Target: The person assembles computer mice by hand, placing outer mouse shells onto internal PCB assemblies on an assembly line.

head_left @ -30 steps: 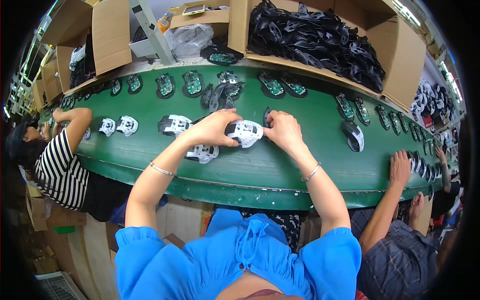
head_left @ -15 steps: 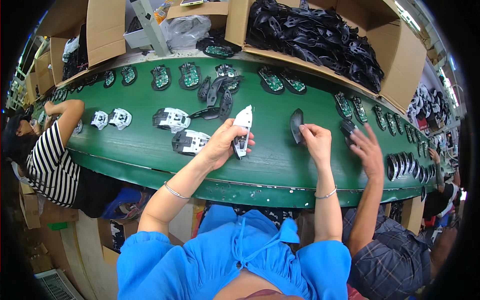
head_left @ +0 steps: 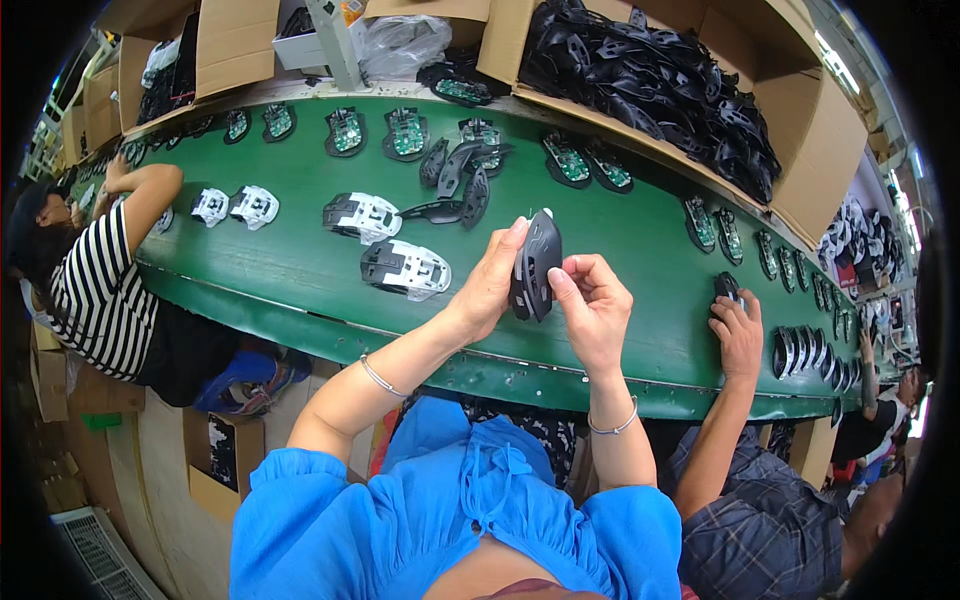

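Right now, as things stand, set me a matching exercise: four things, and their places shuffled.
1. black-sided mouse shell
2. striped shirt
3. clear plastic bag
4. heap of black parts

A. inside the large open carton
B. in the left hand
C. near side of the green work surface, far left
D. beyond that surface, left of the carton

Pairs: 1-B, 2-C, 3-D, 4-A

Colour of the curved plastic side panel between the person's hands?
The curved plastic side panel is black to dark grey; head view shows it best.
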`<act>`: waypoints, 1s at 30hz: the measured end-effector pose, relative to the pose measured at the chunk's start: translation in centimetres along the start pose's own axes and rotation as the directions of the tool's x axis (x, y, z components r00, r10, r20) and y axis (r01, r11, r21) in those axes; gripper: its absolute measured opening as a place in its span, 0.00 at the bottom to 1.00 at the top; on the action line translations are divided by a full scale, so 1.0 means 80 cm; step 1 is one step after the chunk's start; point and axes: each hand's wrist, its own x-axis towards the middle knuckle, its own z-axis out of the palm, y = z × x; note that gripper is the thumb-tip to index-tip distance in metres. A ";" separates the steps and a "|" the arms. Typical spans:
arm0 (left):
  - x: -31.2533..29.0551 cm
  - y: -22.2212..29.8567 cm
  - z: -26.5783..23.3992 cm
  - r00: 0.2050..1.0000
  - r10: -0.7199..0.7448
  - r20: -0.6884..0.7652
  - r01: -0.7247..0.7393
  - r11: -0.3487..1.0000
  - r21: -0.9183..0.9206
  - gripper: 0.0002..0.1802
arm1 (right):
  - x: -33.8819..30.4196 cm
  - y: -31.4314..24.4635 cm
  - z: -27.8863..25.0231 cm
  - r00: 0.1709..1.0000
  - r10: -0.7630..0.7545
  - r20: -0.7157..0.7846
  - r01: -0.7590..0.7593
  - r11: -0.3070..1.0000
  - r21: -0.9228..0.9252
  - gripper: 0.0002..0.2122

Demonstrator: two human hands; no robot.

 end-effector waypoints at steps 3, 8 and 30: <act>0.000 -0.004 -0.017 1.000 0.012 0.005 -0.012 1.000 0.009 0.29 | -0.003 -0.009 0.009 0.998 -0.069 -0.003 0.066 0.955 -0.289 0.05; -0.002 -0.017 -0.024 0.988 0.137 -0.072 -0.127 0.984 0.127 0.30 | -0.012 -0.006 0.029 0.972 -0.231 -0.047 0.188 0.880 -0.435 0.06; -0.033 0.003 -0.050 0.865 0.440 0.241 -0.475 0.568 0.672 0.38 | -0.003 -0.009 0.002 0.952 0.246 0.184 -0.272 0.953 0.130 0.13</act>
